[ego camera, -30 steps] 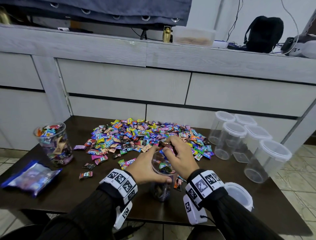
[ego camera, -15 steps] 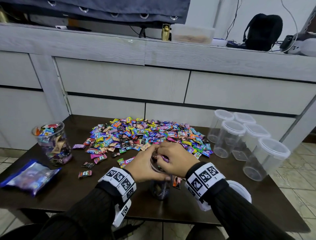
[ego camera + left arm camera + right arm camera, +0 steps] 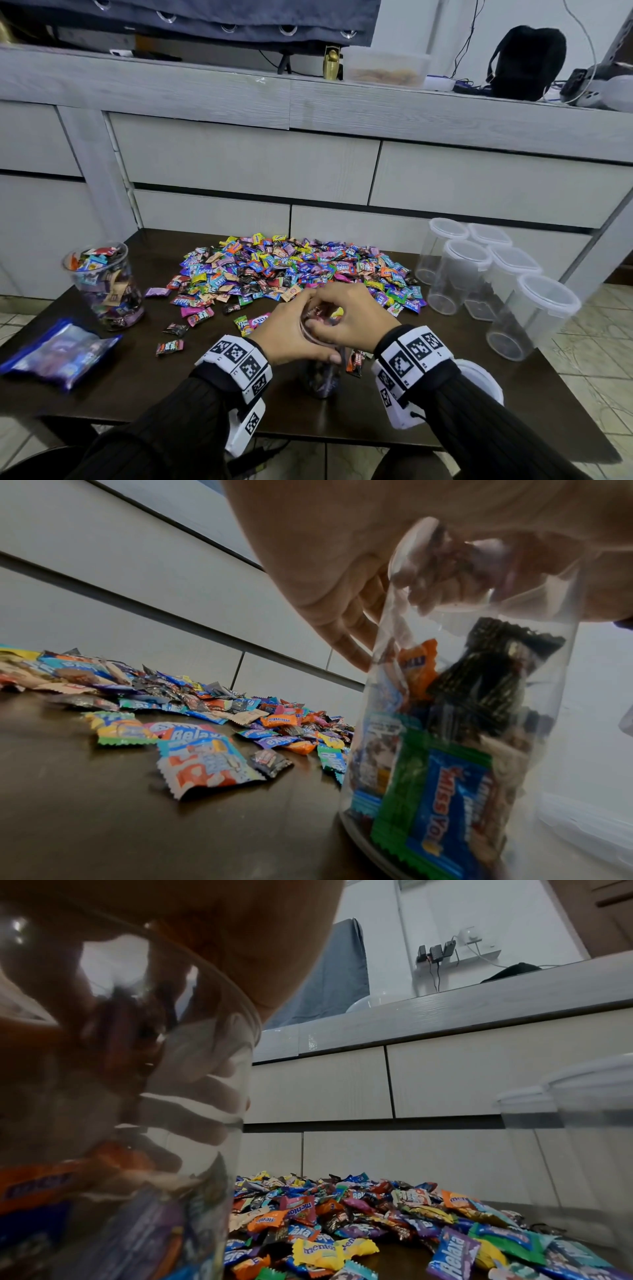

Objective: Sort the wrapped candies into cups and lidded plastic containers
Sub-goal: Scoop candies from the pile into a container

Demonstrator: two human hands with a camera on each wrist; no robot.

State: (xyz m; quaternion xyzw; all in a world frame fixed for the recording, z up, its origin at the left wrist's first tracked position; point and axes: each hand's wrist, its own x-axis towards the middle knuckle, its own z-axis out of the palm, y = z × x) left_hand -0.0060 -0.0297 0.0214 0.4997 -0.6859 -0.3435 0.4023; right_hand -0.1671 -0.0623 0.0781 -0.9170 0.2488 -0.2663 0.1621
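Note:
A tall clear cup (image 3: 322,380) part-filled with wrapped candies stands on the dark table (image 3: 171,387) near its front edge. My left hand (image 3: 301,339) grips the cup just below the rim, thumb toward me. Above it, my right hand (image 3: 318,318) curls over the cup's mouth, fingertips dipped inside and pinching a dark reddish candy (image 3: 317,311). Through the cup wall (image 3: 445,723), the left wrist view shows those fingertips and the wrapper (image 3: 455,547). The big candy pile (image 3: 294,270) lies just beyond the cup.
A full clear cup (image 3: 102,284) and a blue bag (image 3: 58,349) sit at the left. Several empty lidded containers (image 3: 462,274) stand at the right, a loose lid (image 3: 479,380) near the front right edge. Stray candies (image 3: 356,363) lie beside the held cup. Grey drawers rise behind the table.
My right hand came back from the pile's near edge to the cup's mouth with a candy, and its fingertips now dip inside. The left hand kept its grip on the cup.

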